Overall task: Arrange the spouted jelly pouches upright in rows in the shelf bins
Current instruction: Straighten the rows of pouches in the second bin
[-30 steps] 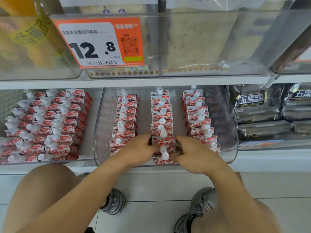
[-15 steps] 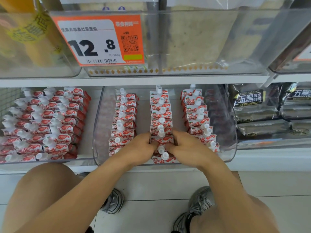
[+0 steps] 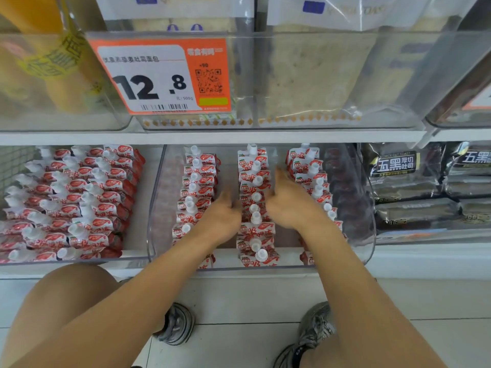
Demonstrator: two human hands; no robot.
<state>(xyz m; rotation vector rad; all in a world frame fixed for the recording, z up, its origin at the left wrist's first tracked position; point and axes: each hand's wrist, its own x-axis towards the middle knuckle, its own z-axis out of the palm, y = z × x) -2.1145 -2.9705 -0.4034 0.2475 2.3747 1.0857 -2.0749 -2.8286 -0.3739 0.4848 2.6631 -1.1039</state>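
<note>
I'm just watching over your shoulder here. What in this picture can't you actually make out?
Head view only:
- Left hand and right hand: motion blur hides their grip.
- Middle row of pouches: hands cover its sides.
- Price tag: small print unreadable.
- Upper bins: cloudy plastic obscures contents.
- Dark bread packs: cut off at right edge.

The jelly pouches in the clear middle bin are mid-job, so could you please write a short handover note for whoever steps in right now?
Left hand: against the left side of the middle row, blurred, so its grip is unclear.
Right hand: against that row's right side, fingers reaching toward the back, also blurred.
Clear middle bin: three upright rows; left row and right row stand with gaps beside them.
Left bin's pouches: leaning, packed closely.
Done: three rows formed.
Left: square up the middle row, then probably straighten the left bin's pouches.
</note>
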